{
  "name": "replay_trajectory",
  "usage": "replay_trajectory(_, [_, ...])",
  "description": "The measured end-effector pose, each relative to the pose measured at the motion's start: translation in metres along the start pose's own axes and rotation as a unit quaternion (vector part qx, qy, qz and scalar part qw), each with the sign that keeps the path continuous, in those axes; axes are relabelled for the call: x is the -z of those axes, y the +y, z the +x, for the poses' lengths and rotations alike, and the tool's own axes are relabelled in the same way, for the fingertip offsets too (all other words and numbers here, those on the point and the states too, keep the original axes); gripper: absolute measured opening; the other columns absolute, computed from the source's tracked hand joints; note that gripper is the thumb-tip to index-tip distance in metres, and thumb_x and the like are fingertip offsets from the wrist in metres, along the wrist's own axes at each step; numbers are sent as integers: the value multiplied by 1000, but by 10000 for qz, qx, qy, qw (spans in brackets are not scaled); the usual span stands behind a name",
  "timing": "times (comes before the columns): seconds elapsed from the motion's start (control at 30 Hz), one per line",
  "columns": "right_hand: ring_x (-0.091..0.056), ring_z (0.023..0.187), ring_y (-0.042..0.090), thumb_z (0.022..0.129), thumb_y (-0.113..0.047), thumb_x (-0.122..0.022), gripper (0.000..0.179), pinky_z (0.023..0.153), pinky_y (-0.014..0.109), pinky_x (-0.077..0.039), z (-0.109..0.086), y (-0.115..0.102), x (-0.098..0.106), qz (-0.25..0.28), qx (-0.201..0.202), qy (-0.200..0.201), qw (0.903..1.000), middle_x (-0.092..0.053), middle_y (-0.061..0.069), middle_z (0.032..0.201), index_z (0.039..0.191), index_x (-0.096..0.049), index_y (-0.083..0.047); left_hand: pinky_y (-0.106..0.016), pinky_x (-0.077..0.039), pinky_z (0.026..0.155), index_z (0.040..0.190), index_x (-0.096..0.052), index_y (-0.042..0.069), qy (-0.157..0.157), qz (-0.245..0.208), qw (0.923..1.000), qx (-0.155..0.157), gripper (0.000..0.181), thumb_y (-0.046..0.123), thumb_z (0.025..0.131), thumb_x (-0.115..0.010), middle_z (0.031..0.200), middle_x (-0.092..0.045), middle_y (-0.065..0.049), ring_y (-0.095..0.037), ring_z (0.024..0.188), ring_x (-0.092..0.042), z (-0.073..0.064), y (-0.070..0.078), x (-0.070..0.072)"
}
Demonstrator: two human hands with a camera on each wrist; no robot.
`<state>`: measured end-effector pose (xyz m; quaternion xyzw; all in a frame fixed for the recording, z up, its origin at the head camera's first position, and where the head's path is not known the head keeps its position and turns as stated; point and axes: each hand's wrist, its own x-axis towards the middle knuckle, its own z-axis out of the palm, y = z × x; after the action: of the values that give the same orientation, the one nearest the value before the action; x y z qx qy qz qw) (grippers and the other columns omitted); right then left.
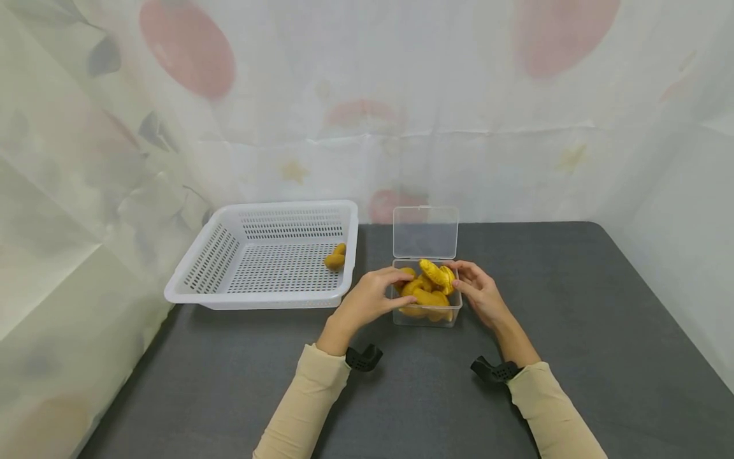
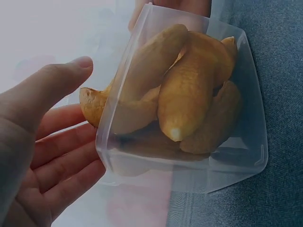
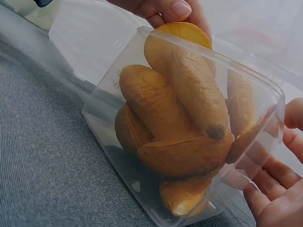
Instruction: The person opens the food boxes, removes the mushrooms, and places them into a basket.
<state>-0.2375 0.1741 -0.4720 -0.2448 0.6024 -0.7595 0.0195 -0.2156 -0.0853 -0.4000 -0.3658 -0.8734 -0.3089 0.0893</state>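
Your beige sleeves [image 1: 298, 405] lay nearest, over the near part of the dark tabletop [image 1: 432, 398], with a black wrist mount [image 1: 364, 359] at each. Beyond them, your left hand [image 1: 369, 294] stood at the left wall of a clear plastic box [image 1: 403, 319], thumb and fingers spread, closed on nothing. Your right hand [image 1: 483, 298] flanked the right wall, thumb and fingers also parted; how firmly they pressed could not be told. Banana-shaped yellow pieces [image 2: 187, 94] were heaped in the box between your hands. Its topmost yellow piece [image 1: 434, 273] slanted lengthwise from the far rim toward the right wall, its lower end just beside your right thumb, so that hand was nearer. Behind, the hinged lid [image 1: 425, 233] stood raised by the tabletop's far edge. Toward the far left corner sat a white perforated basket [image 1: 258, 299], a brownish-yellow piece [image 1: 335, 261] near its right wall. Farthest hung a printed sheet [image 1: 344, 166].
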Motion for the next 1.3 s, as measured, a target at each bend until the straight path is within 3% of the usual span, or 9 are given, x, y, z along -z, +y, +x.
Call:
replay_trajectory(0.33, [-52,126,-3,97,-1,-52,32,103,10,-45,0,0,0,-38,-11,14,10000,-59,-10,130,128,-44,7,-30,-59,87,118,-67,5,-61,400,9992,3,39,25,85,-73,111,-70,-9,-19,97,-68,-1,4,-1])
replay_trajectory(0.6, [-52,126,-3,97,0,-51,31,103,10,-46,0,-2,1,6,39,-8,10000,-59,-10,130,128,-45,5,-26,-59,84,114,-70,6,258,859,9960,20,37,25,83,-75,109,-73,-8,-17,94,-70,1,11,-7])
replay_trajectory(0.87, [-53,126,-3,97,1,-51,30,102,10,-46,0,-2,0,45,1,11,10000,-59,-10,129,127,-46,3,-24,-59,76,109,-72,7,540,853,9945,264,30,21,83,-76,100,-73,-6,-15,85,-68,2,13,-12])
replay_trajectory(1.3, [-52,126,-3,97,1,-50,33,102,9,-46,0,-2,-2,-43,-108,51,9999,-58,-9,130,129,-42,8,-25,-60,79,106,-73,7,1032,746,9919,-12,27,17,81,-78,101,-75,-7,-18,90,-70,2,10,-14])
